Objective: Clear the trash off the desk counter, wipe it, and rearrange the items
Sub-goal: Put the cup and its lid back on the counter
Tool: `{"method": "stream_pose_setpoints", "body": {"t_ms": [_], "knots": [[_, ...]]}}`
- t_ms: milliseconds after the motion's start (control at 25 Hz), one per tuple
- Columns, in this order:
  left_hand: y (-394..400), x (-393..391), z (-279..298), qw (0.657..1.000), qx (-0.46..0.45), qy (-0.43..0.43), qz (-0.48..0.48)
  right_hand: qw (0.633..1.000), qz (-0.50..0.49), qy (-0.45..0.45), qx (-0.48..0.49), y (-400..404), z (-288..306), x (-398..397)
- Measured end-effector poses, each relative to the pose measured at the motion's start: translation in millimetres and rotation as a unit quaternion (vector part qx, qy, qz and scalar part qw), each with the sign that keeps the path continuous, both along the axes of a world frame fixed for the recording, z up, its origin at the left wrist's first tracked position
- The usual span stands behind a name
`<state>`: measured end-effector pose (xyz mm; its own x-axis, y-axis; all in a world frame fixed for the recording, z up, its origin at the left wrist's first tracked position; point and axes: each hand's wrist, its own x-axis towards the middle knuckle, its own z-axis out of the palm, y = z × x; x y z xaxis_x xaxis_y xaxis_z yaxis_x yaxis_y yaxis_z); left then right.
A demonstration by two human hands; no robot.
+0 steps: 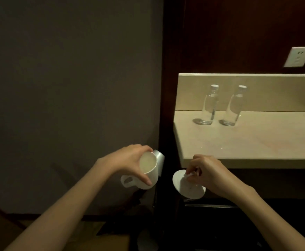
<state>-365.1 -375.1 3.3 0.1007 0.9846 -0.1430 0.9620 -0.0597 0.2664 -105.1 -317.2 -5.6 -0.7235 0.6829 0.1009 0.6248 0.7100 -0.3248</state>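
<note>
Fingers (147, 180) of my left hand (130, 160) were curled round the rim of a white mug (148, 175), thumb on the near side, the rest over the top; mug was tilted, mouth toward me, handle low at the left, held in the air left of the surface (247, 142) and below its level. A second, greyish cup (158, 156) sat just behind the mug, touching it, apparently in the same grip; couldn't tell exactly how. My right hand (207, 173) pinched something small and pale at the top of a white saucer (188, 185), fingers clenched on it; saucer was tilted, face toward me, held off the front-left corner of the surface, below its edge. Couldn't tell what the small thing was. On the surface: two clear water bottles, left bottle (209, 105) and right bottle (236, 107), upright, white caps, side by side near the back wall, slightly apart. White wall socket (297, 56) on the dark panel above right. Dim light.
</note>
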Motion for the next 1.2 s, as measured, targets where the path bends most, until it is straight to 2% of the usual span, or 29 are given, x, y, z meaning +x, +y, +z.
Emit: {"method": "stream_pose_setpoints", "body": {"t_ms": [120, 360, 760, 1200], "knots": [[22.7, 40.7, 15.0, 1.0, 0.014, 0.0, -0.011, 1.0, -0.018, -0.005, 0.022, 19.4, 15.1, 43.8], [77.3, 102.3, 36.9, 0.999, 0.014, 0.007, -0.044, 0.996, -0.085, 0.026, 0.0, 56.9, 27.2, 102.9], [166.6, 140.9, 41.3, 0.996, 0.039, -0.002, -0.079, 0.982, -0.175, 0.068, 0.005, 115.1, 21.4, 143.9], [269.1, 184.4, 40.2, 0.998, 0.042, 0.013, -0.036, 0.991, -0.122, 0.057, 0.022, 246.3, 30.5, 177.3]]}}
